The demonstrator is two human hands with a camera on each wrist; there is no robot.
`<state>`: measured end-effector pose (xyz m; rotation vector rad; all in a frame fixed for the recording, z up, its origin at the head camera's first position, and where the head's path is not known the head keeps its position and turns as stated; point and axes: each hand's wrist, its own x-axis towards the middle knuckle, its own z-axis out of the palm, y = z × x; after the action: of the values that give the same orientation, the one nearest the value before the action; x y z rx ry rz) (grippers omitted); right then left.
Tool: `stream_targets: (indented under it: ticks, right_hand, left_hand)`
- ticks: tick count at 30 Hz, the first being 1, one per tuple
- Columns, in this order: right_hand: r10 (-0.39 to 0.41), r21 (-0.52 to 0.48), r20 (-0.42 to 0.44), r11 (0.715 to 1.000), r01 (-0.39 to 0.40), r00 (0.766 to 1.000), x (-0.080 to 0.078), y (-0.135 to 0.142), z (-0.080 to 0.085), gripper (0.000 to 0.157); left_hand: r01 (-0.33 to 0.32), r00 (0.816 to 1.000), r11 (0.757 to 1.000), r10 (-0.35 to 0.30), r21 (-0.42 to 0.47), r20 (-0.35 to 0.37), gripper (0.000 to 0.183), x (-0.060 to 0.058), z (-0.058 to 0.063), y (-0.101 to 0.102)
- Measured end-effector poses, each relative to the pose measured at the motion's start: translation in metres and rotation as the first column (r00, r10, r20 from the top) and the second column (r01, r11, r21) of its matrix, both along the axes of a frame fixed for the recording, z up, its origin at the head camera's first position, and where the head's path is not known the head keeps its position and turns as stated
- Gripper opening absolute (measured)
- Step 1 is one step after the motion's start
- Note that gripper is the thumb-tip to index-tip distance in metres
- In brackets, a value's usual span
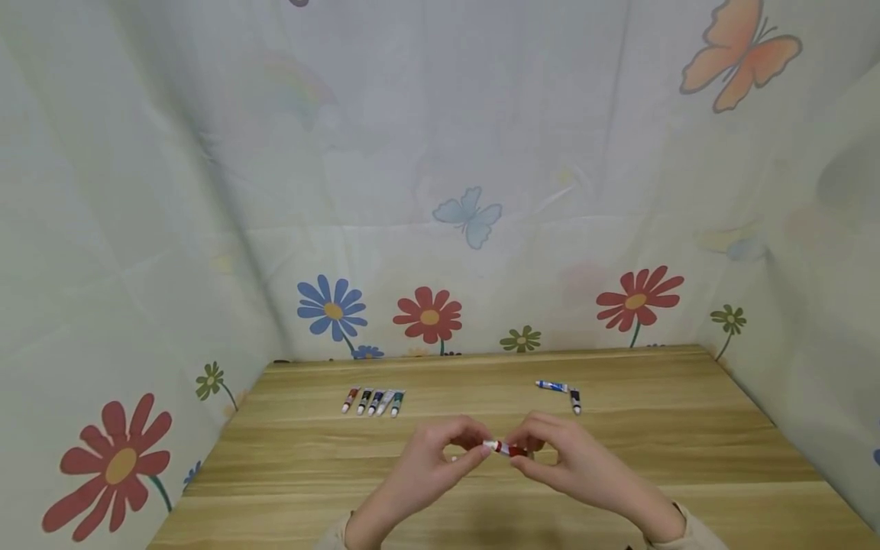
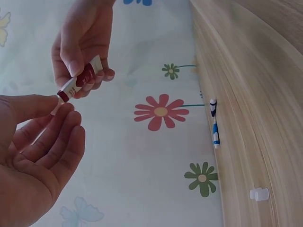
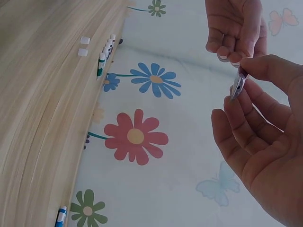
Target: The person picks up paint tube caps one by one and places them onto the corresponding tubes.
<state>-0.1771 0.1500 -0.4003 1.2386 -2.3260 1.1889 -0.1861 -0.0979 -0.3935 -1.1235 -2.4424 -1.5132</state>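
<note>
A small red-and-white paint tube (image 1: 509,449) is held between both hands above the table. My left hand (image 1: 435,452) pinches its white cap end between thumb and forefinger, the other fingers loosely bent. My right hand (image 1: 567,452) grips the red body near the flat crimped end. The tube's label (image 2: 86,75) shows in the left wrist view; the right wrist view catches the tube edge-on. The cap itself is mostly hidden by the left fingertips.
Two loose white caps (image 3: 85,40) lie on the wooden table (image 1: 289,473). Several paint tubes (image 1: 376,402) lie in a row at the back left. A blue tube (image 1: 551,386) and a dark tube (image 1: 575,401) lie back right. Flowered curtain (image 1: 522,283) surrounds the table.
</note>
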Motion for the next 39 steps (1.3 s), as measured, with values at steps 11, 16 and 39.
stream_targets:
  ticks: [11, 16, 39]
  right_hand:
    - [-0.027, 0.011, -0.047, 1.0, 0.027, 0.999, 0.001, -0.004, -0.003, 0.019]
    - [-0.057, 0.057, -0.045, 0.997, 0.059, 0.997, 0.009, -0.005, -0.014, 0.012]
    - [0.047, -0.039, 0.01, 0.998, -0.047, 0.999, 0.01, -0.007, -0.003, 0.019]
  left_hand:
    - [0.028, 0.999, 0.999, -0.028, -0.023, -0.029, 0.01, -0.003, -0.002, 0.0]
    - [0.042, 0.999, 0.997, -0.043, -0.057, -0.016, 0.014, 0.001, -0.016, 0.0]
    - [0.055, 0.982, 0.999, -0.054, 0.001, -0.18, 0.011, 0.005, -0.001, -0.002]
